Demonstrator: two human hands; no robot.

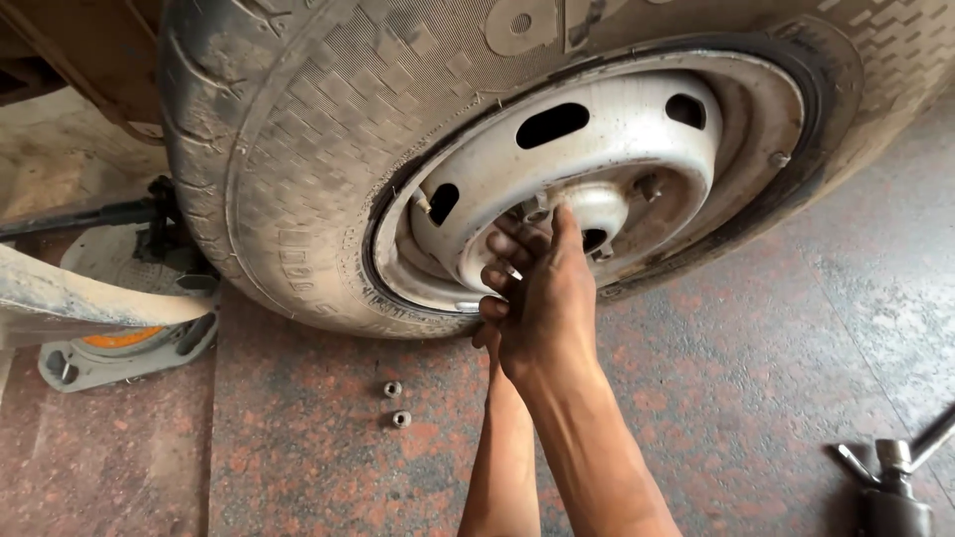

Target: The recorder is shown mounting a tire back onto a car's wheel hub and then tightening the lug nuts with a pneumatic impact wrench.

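Wheel (pixel 557 179) first: a grey steel rim in a worn tyre (pixel 298 149), standing upright on the stone floor (pixel 736 368), and I have both arms stretched to its hub. My right hand (pixel 547 303) is in front, fingers reaching up to the centre of the wheel where the studs and a nut (pixel 538 213) sit; the fingertips look pinched around that nut, though from behind the hand I cannot tell how firmly its grip is closed. My left hand (pixel 489 310) is tucked behind the right one, only curled knuckles showing, so its grip I cannot tell either.

Below the wheel, two loose nuts (pixel 394 403) lie together on the floor, set near enough to reach. Left of the wheel a jack (pixel 119 338) stands under the vehicle. Right of and below the wheel, a wheel wrench (pixel 895 477) lies well apart. Nothing stands between my hands and the hub.
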